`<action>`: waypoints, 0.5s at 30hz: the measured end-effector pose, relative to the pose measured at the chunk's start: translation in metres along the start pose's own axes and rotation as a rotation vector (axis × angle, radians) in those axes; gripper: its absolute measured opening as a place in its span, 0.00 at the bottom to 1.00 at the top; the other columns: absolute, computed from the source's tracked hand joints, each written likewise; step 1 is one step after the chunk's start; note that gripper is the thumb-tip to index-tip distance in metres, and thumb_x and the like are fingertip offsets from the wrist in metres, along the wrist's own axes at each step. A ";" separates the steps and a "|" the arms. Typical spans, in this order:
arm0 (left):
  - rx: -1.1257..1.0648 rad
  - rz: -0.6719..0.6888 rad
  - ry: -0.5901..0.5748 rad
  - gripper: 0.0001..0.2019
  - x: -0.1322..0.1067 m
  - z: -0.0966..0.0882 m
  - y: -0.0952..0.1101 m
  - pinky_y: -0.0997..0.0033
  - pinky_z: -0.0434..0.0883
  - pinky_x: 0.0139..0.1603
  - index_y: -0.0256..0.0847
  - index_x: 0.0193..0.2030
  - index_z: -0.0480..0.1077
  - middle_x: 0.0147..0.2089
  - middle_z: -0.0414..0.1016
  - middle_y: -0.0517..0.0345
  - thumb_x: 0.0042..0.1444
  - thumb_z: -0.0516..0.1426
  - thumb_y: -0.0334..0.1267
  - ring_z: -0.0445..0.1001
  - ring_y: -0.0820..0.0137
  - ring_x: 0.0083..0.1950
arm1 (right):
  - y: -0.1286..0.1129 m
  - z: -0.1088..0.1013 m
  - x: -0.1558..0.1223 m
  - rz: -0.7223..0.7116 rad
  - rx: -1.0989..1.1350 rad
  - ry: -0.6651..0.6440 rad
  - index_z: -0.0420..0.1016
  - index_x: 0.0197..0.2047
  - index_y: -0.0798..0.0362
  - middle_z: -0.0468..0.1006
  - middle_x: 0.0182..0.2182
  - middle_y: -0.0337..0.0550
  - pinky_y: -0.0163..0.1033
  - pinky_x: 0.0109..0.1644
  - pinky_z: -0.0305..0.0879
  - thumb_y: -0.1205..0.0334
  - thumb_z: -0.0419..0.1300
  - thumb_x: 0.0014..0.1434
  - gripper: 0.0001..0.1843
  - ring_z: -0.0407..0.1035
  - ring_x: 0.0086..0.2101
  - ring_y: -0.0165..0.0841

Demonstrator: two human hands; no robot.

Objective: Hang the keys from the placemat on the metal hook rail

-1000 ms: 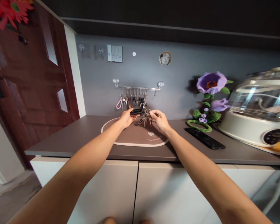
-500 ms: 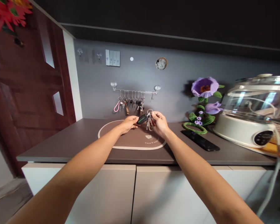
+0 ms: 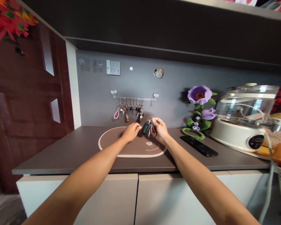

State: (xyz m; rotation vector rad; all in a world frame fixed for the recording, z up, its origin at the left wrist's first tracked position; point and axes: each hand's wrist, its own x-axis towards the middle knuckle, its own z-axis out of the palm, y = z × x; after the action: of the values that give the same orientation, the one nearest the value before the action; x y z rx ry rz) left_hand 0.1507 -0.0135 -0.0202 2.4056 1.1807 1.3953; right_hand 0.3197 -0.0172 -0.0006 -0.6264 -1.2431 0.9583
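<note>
My right hand [image 3: 160, 127] pinches the metal ring of a key bunch [image 3: 151, 128] and holds it up over a brown oval mat [image 3: 121, 150]. A black fob [image 3: 145, 128] with green lettering dangles from the ring, beside a braided strap and several keys. Just left of the fob, my left hand [image 3: 132, 132] has its fingers drawn together, with a small gap between fingertips and fob; nothing shows in them. Behind the hands, a clear hook rail [image 3: 133, 98] on the grey wall carries several key sets [image 3: 133, 110], one with a pink loop [image 3: 116, 114].
A black phone [image 3: 199, 146] lies on the dark counter [image 3: 61, 150], right of the mat. Purple fabric flowers [image 3: 199, 94] and a cream appliance with a clear cover [image 3: 236, 136] stand farther right. A dark cabinet [image 3: 154, 34] overhangs the counter.
My left hand has let go of the black fob, which now hangs down from the ring. My right hand keeps its hold. The head view has tilted up slightly.
</note>
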 end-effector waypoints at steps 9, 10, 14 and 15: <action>0.159 0.000 0.085 0.13 0.003 0.003 -0.003 0.68 0.61 0.41 0.40 0.33 0.67 0.34 0.71 0.52 0.58 0.43 0.37 0.67 0.67 0.38 | -0.012 0.006 0.022 -0.009 -0.112 0.043 0.66 0.30 0.52 0.69 0.20 0.35 0.34 0.24 0.60 0.46 0.61 0.41 0.19 0.61 0.19 0.27; 0.164 -0.002 0.090 0.13 0.004 0.003 -0.004 0.69 0.61 0.40 0.40 0.33 0.67 0.34 0.71 0.52 0.59 0.43 0.37 0.67 0.67 0.38 | -0.013 0.006 0.027 -0.010 -0.134 0.051 0.66 0.30 0.52 0.69 0.20 0.35 0.34 0.24 0.59 0.45 0.61 0.41 0.20 0.61 0.19 0.27; 0.173 -0.002 0.107 0.13 0.004 0.002 -0.004 0.69 0.61 0.39 0.40 0.31 0.66 0.33 0.70 0.52 0.58 0.42 0.37 0.67 0.67 0.37 | -0.017 0.009 0.050 -0.111 -0.243 0.101 0.67 0.28 0.54 0.69 0.21 0.36 0.33 0.27 0.59 0.43 0.60 0.39 0.22 0.61 0.22 0.26; 0.173 -0.003 0.112 0.14 0.004 0.002 -0.004 0.69 0.61 0.39 0.40 0.30 0.66 0.32 0.71 0.52 0.58 0.42 0.37 0.67 0.67 0.37 | -0.019 0.011 0.056 -0.131 -0.266 0.108 0.67 0.28 0.54 0.69 0.21 0.36 0.33 0.27 0.59 0.43 0.60 0.39 0.22 0.61 0.22 0.26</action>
State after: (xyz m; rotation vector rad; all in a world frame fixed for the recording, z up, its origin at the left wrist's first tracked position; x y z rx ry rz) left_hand 0.1510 -0.0072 -0.0208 2.4648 1.3851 1.5029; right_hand 0.3162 0.0209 0.0451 -0.7840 -1.3090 0.6469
